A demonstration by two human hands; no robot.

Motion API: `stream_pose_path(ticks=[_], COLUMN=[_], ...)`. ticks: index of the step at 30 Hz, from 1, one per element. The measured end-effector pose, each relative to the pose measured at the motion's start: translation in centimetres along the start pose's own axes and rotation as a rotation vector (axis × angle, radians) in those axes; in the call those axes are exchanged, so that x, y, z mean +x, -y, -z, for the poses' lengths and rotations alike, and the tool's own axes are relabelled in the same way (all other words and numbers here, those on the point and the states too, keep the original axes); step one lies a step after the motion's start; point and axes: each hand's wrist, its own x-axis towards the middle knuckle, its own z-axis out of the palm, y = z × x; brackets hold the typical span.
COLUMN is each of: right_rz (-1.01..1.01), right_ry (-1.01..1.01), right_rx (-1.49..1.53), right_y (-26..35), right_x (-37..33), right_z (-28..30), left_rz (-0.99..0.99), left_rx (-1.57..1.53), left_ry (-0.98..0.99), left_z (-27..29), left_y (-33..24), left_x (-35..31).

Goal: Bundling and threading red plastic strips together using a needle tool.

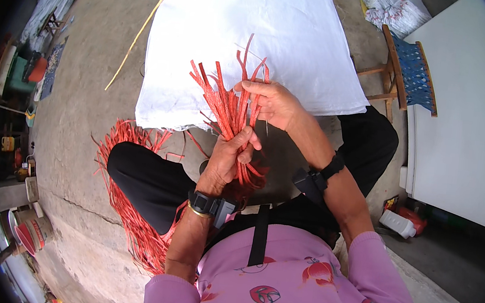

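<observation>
A bundle of red flat strips (222,107) fans upward from my left hand (232,151), whose fingers are wrapped round its lower part. My right hand (274,103) is at the upper right of the bundle, thumb and forefinger pinched on one or more of the red strips. Loose strip ends hang below my left fist. Ahead of both hands lies a stack of white cloth or sacking (220,25), its near edge just behind the bundle. Beside my left leg a large heap of red strips (130,210) spreads over the floor.
A thin yellowish stick (143,31) leans along the cloth's left side. On the right stand a wooden stool with a blue woven seat (415,69) and a large white panel (465,116). A white power strip (398,225) lies below it. Tins (36,233) stand at the lower left.
</observation>
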Motion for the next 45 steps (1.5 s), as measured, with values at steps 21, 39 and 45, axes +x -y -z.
stream_pose_path(ticks=[21,39,45], right_rz=[1.272,0.185,0.147], right_ry=[-0.210,-0.349,-0.172], right_rx=[-1.633,-0.052,-0.319], right_y=[-3.3,-3.3,-2.0], right_x=[-5.6,-5.8,-8.0], right_z=[-4.7,-0.3,-2.3], left_rz=[-0.428,-0.078,0.084], left_rx=[0.149,-0.401,-0.275], left_ry=[-0.122,0.208,0.001], left_z=[0.2,-0.6,0.3], left_y=[2.9,1.5,2.0], left_x=[0.9,0.0,1.1])
